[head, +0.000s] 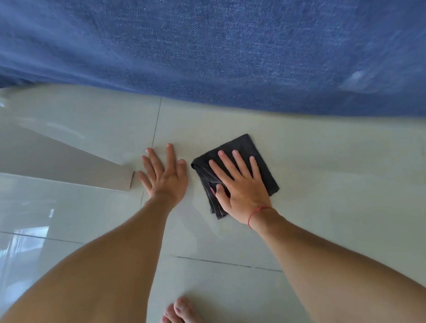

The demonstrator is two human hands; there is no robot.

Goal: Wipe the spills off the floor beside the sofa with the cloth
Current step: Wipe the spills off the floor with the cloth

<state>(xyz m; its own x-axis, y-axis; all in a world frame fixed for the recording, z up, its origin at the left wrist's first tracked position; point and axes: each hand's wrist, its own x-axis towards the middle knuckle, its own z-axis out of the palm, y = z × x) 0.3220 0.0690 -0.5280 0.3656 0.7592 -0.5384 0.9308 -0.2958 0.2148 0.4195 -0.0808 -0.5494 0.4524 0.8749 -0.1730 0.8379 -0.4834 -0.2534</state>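
Note:
A dark grey folded cloth [254, 150] lies flat on the pale glossy tile floor [335, 177], close to the blue fabric sofa [223, 45] that fills the top of the view. My right hand [239, 187] presses down on the cloth with fingers spread, thumb tucked at its folded left edge. My left hand [164, 175] rests palm-down on bare floor just left of the cloth, fingers apart, holding nothing. I cannot make out any spill on the tiles.
A beige wall corner or skirting [79, 156] juts in from the left, ending beside my left hand. My bare foot [181, 322] stands at the bottom centre. Grout lines cross the floor, and window light reflects at the lower left.

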